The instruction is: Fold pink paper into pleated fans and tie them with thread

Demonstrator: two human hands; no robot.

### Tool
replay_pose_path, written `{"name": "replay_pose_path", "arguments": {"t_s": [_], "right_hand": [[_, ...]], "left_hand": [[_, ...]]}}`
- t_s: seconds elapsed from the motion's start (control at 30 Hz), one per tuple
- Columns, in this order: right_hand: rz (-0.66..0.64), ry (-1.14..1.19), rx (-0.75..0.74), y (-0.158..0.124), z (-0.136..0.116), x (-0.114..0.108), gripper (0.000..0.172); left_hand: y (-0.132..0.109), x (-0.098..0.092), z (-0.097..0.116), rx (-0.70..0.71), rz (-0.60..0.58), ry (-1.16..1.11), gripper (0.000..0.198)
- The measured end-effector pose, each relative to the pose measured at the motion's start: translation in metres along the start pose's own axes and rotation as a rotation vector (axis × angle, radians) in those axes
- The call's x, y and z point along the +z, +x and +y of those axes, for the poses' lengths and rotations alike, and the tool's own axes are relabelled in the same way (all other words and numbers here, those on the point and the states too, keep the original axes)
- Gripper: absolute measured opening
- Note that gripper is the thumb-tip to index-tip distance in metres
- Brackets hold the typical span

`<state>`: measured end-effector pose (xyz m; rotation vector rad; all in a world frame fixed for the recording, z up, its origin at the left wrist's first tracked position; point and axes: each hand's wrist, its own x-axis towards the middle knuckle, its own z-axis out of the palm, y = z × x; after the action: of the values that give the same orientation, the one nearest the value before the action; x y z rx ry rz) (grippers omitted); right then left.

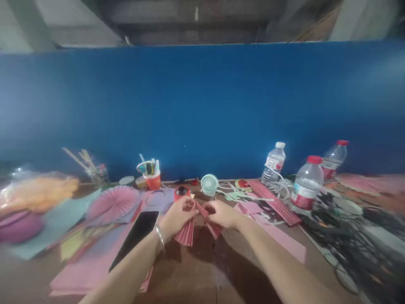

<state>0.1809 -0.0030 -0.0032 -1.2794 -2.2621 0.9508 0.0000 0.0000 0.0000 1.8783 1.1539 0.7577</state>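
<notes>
— Running the whole width behind the person is a blue panel (202,109), and below it is the wooden table (196,283).
— What lies on it?
— Pink paper sheets (91,270) are at the left, with a black phone (136,238) on top of them. A tangle of dark cables (344,240) is at the right. A pink paper rosette (112,202) sits behind the phone, and three water bottles (306,183) stand at the right, near the panel.
— And the hands?
— They're close together at the middle of the table. The left hand (177,215), a bangle at its wrist, has its fingers curled shut on one side of a pleated red paper (190,232). The right hand (223,213) pinches the other side. The paper bends at the top between them, and its two halves fan down toward the tabletop.
— Anything smaller?
— A small mint fan (209,184) is just behind the hands, and an orange cup (154,181) of pens is to its left.
</notes>
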Motion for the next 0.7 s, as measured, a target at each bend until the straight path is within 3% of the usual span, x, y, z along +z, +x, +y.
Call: {"name": "replay_pose_path", "arguments": {"t_s": [0.13,0.37,0.47,0.7], "right_hand": [[0.069,-0.064,0.031,-0.007,0.007,-0.017,0.024],[0.185,-0.619,-0.065,-0.018,-0.007,-0.023,0.028],[0.137,-0.539,-0.106,-0.019,-0.018,-0.017,0.027],[0.059,-0.18,0.008,-0.02,-0.023,-0.014,0.02]], "left_hand": [[0.001,-0.008,-0.001,-0.027,-0.076,0.025,0.022],[-0.007,-0.009,0.004,-0.102,-0.358,-0.017,0.023],[-0.009,-0.009,0.008,-0.085,-0.4,-0.052,0.023],[-0.009,-0.012,0.014,-0.072,-0.465,-0.066,0.026]]}}
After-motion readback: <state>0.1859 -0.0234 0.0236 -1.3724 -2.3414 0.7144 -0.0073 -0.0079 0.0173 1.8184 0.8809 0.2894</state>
